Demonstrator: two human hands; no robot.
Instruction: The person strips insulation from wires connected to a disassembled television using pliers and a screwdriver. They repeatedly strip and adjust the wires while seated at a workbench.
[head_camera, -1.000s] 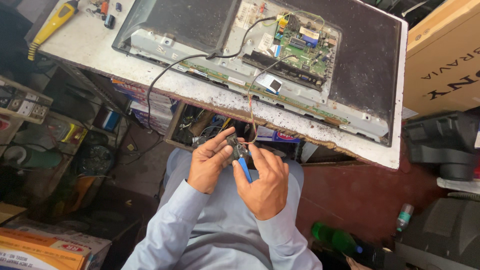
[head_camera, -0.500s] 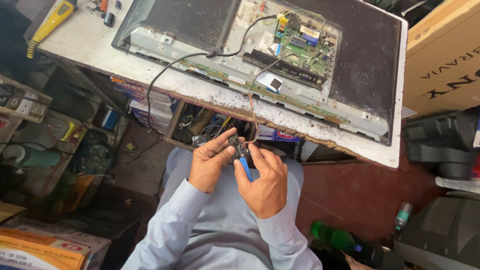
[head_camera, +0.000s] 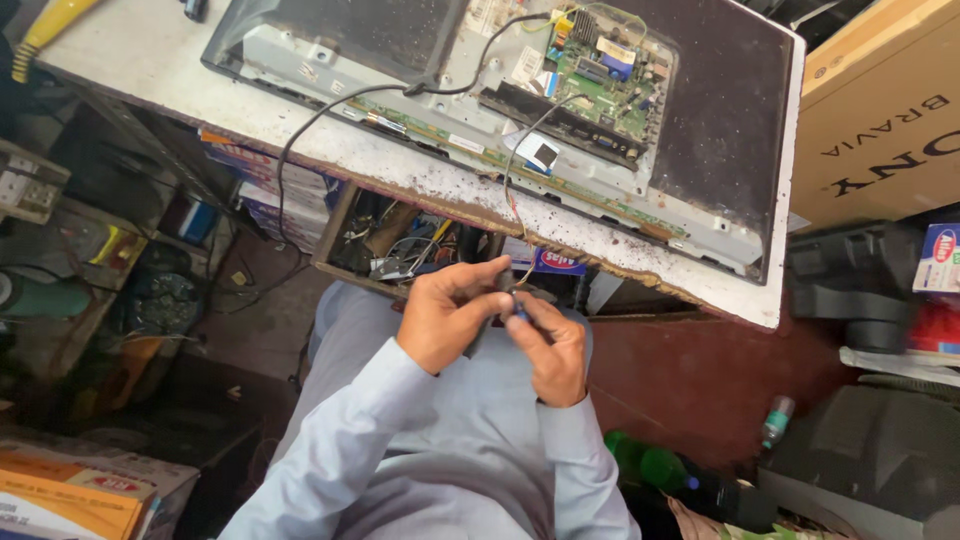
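Observation:
Both of my hands meet over my lap, just below the table's edge. My left hand (head_camera: 442, 318) pinches a small dark part (head_camera: 505, 281) at the end of thin red and grey wires (head_camera: 509, 196). The wires hang down from the green circuit board (head_camera: 604, 62) in the opened flat screen (head_camera: 700, 120) lying face down on the table. My right hand (head_camera: 553, 348) grips a blue-handled tool (head_camera: 520, 313) pressed against the part. Fingers hide most of the tool and the part.
A worn white table (head_camera: 150, 70) carries the screen, and a black cable (head_camera: 330, 110) hangs over its edge. An open drawer of tools (head_camera: 400, 250) sits under the table. A cardboard box (head_camera: 880, 110) stands on the right, green bottles (head_camera: 650, 465) on the floor, and shelves of clutter on the left.
My hands have closed tighter around the small part, and the blue tool shows less than before. The hands stay in the same place over my lap.

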